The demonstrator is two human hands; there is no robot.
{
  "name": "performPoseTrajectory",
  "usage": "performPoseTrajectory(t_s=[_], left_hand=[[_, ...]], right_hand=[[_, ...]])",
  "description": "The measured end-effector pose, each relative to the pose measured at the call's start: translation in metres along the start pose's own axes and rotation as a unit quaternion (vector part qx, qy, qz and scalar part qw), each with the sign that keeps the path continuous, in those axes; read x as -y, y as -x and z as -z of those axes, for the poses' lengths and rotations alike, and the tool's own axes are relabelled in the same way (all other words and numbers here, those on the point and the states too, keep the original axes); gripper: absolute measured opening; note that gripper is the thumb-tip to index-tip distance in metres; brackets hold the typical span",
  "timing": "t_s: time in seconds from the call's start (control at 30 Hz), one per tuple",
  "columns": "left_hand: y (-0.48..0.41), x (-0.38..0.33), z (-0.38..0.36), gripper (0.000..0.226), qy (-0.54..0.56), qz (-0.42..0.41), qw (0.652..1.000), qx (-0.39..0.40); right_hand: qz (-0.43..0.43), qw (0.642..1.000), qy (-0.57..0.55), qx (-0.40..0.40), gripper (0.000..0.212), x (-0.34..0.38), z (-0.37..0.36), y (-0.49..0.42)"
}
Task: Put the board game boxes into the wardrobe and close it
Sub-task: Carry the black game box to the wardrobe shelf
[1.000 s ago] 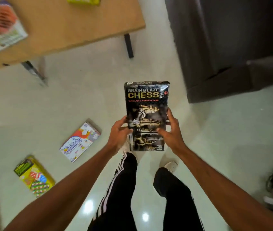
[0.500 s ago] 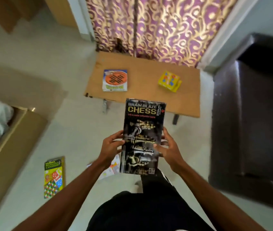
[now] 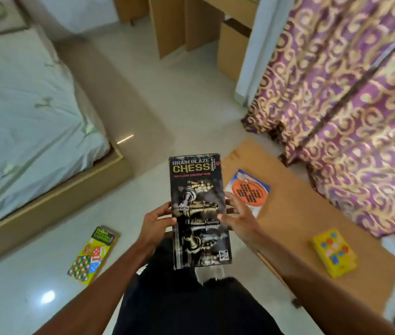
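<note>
The chess box (image 3: pixel 198 211) sits upright at centre, pinched at its long edges between the left hand (image 3: pixel 155 220) and right hand (image 3: pixel 240 217). Carrying it well means keeping both hands clamped and level; no wardrobe is identifiable yet.

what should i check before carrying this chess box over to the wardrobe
1. Both hands on the chess box: ok, left hand and right hand grip its long edges.
2. Box shut: ok as far as its front shows.
3. Wardrobe found and open: cannot tell, only wooden furniture shows at the far wall.
4. Floor ahead free: ok, bare tiles between bed and curtain.
5. Boxes left: not ok, colourful box on the floor, orange box and yellow box on the low table.
</note>
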State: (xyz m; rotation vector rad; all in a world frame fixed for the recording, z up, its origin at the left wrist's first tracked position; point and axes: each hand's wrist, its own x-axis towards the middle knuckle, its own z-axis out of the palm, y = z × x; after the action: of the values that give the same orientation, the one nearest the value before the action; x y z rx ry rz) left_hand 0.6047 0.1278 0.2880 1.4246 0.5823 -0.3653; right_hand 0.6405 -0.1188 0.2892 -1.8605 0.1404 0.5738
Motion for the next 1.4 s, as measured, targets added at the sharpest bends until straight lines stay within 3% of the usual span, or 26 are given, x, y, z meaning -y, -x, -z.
performPoseTrajectory(t_s=[0.2,0.37,0.5,0.83,1.4], left_hand=[[-0.116,-0.069,0.054,0.062,0.013,-0.058,0.996,-0.065],[-0.216,-0.147,0.125,0.079,-0.005,-0.086,0.992,-0.090],[-0.284,-0.217,0.182,0.081,-0.054,-0.117,0.986,-0.103],[-0.488,-0.351,0.268,0.079,-0.086,-0.134,0.980,-0.115],[-0.863,-0.635,0.357,0.072,0.011,-0.132,0.979,-0.153]], right_hand=[[0.071,0.993,0.064,0.068,0.080,0.087,-0.033,-0.158],[0.108,0.988,0.064,0.088,0.085,0.165,-0.072,-0.278],[0.140,0.983,0.086,0.084,0.080,0.232,-0.111,-0.360],[0.134,0.980,0.117,0.086,0.075,0.357,-0.151,-0.600],[0.153,0.971,0.153,0.101,0.066,0.606,-0.164,-1.036]])
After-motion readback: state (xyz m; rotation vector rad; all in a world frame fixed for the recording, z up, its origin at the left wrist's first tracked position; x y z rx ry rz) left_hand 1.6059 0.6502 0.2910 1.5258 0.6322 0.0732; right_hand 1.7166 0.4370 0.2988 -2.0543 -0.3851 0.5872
